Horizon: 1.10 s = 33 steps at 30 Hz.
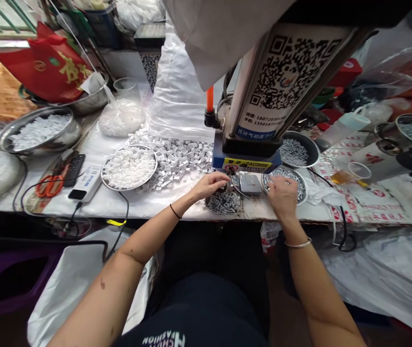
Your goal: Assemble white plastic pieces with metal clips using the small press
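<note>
Parts everywhere on this tabletop (126,205), all fanned out within arm's reach of the small pneumatic press (254,120), which looks like the reason for the layout. Left hand (209,184) has fingertips pressed together, seemingly pinching something tiny right at the press base, just above a dark heap of small pieces (223,202). Right hand (282,195) lies with fingers loosely spread over the dish of metal pins (285,179), touching them. The plate of white plastic bits (129,166) and the pile of square blocks (177,156) sit left, near but untouched.
</note>
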{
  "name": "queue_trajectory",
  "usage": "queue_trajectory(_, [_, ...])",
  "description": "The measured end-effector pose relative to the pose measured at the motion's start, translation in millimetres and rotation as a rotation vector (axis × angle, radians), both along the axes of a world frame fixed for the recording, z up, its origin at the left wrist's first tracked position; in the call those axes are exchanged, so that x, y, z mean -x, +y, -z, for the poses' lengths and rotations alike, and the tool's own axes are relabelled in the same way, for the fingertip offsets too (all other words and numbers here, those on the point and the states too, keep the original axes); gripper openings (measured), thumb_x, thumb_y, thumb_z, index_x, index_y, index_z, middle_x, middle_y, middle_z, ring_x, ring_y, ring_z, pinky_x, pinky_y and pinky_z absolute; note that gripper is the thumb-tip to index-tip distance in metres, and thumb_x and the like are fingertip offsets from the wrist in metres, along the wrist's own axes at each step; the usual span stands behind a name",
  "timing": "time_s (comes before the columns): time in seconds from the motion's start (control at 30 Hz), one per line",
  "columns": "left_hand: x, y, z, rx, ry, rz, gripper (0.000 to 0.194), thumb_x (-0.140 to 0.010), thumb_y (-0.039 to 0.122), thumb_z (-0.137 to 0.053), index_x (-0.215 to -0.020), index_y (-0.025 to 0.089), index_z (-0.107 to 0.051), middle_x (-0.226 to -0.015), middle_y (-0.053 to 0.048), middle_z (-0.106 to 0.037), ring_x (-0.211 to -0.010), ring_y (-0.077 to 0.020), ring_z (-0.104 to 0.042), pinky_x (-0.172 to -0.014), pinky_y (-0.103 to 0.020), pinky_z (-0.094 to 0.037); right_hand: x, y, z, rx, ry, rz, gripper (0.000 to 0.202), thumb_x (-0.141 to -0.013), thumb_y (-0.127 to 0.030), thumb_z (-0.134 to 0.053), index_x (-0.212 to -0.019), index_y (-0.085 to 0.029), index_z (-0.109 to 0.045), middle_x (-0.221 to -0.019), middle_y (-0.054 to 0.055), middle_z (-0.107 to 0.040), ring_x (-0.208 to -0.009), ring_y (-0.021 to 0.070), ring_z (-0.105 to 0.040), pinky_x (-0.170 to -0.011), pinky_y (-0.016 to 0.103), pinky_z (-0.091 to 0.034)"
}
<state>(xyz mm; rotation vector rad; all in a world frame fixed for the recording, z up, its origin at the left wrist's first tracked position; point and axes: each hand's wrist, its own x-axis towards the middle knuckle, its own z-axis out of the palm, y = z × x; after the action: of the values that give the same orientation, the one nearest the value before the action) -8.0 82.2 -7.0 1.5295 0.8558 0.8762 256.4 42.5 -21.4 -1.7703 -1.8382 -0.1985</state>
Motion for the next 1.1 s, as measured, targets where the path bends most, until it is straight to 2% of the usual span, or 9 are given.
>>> queue_trajectory(0.07, [-1,-1,4.7,0.021,-0.02,0.005,0.032,-0.078,0.037,-0.06,-0.101,0.015,-0.067,-0.108,-0.009,-0.064,-0.1,-0.0204,-0.057,-0.087,-0.028,-0.041,-33,-2,10.5,0.088,-0.122,0.191,0.027,-0.083,-0.033,-0.053,-0.082,-0.012,-0.071,-0.099,0.02,-0.063,-0.103,0.0332,-0.045,-0.087,0.05,-0.034])
queue_trajectory(0.1, [-1,-2,7.9,0.032,-0.044,-0.011,0.036,-0.078,0.038,-0.06,-0.106,0.015,-0.064,-0.112,-0.01,-0.063,-0.102,-0.0207,-0.057,-0.088,-0.029,-0.041,-45,-3,15.1,0.146,-0.132,0.21,0.026,-0.081,-0.032,-0.055,-0.079,-0.011,-0.071,-0.093,0.018,-0.064,-0.1,0.0323,-0.046,-0.086,0.048,-0.035])
queue_trajectory(0.2, [1,-16,15.8,-0.036,-0.081,-0.226,0.043,-0.077,0.038,-0.063,-0.115,0.02,-0.055,-0.117,-0.008,-0.059,-0.105,-0.0195,-0.055,-0.088,-0.029,-0.04,-59,-4,22.8,0.25,-0.066,0.251,0.021,-0.077,-0.029,-0.058,-0.078,-0.014,-0.072,-0.079,0.013,-0.065,-0.089,0.0278,-0.051,-0.076,0.038,-0.04])
queue_trajectory(0.27, [2,-31,18.1,-0.16,0.016,-0.43,0.032,-0.079,0.037,-0.062,-0.106,0.02,-0.059,-0.106,-0.006,-0.06,-0.1,-0.0177,-0.055,-0.087,-0.029,-0.04,-58,-3,22.3,0.256,-0.028,0.294,0.022,-0.077,-0.031,-0.056,-0.078,-0.016,-0.072,-0.075,0.011,-0.065,-0.083,0.026,-0.052,-0.068,0.035,-0.04])
queue_trajectory(0.33, [2,-46,19.0,-0.274,0.208,-0.505,0.021,-0.08,0.037,-0.061,-0.089,0.019,-0.064,-0.089,-0.004,-0.06,-0.088,-0.0163,-0.055,-0.083,-0.029,-0.04,-55,-2,19.2,0.255,-0.038,0.32,0.024,-0.078,-0.033,-0.053,-0.078,-0.016,-0.071,-0.073,0.011,-0.065,-0.079,0.0255,-0.053,-0.065,0.033,-0.039])
queue_trajectory(0.47, [-7,-63,21.3,-0.404,0.555,-0.42,0.018,-0.074,0.037,-0.068,-0.077,0.02,-0.068,-0.08,-0.003,-0.058,-0.079,-0.017,-0.052,-0.076,-0.031,-0.037,-53,-1,11.9,0.317,-0.126,0.282,0.024,-0.078,-0.032,-0.053,-0.078,-0.015,-0.07,-0.072,0.011,-0.064,-0.079,0.0251,-0.052,-0.067,0.033,-0.038])
queue_trajectory(0.6, [-13,-62,22.3,-0.474,0.714,-0.399,0.015,-0.078,0.034,-0.064,-0.076,0.02,-0.07,-0.08,-0.004,-0.061,-0.082,-0.0193,-0.052,-0.075,-0.033,-0.035,-56,-2,4.6,0.436,-0.177,0.259,0.02,-0.079,-0.031,-0.055,-0.08,-0.016,-0.069,-0.074,0.01,-0.064,-0.08,0.0247,-0.053,-0.065,0.031,-0.038])
queue_trajectory(0.97, [-2,-41,23.6,-0.592,0.67,-0.153,0.017,-0.081,0.032,-0.061,-0.074,0.02,-0.071,-0.075,-0.006,-0.063,-0.075,-0.0176,-0.053,-0.071,-0.03,-0.039,-52,0,-21.3,0.667,-0.336,0.21,0.02,-0.082,-0.031,-0.054,-0.087,-0.018,-0.069,-0.082,0.012,-0.066,-0.085,0.0257,-0.055,-0.059,0.03,-0.035])
queue_trajectory(1.1, [4,-43,19.4,-0.441,0.449,-0.144,0.013,-0.081,0.026,-0.061,-0.073,0.017,-0.067,-0.076,-0.005,-0.063,-0.074,-0.0151,-0.055,-0.07,-0.026,-0.041,-59,-4,-15.9,0.6,-0.387,0.183,0.018,-0.085,-0.03,-0.052,-0.086,-0.018,-0.065,-0.086,0.01,-0.066,-0.085,0.0236,-0.055,-0.057,0.029,-0.031])
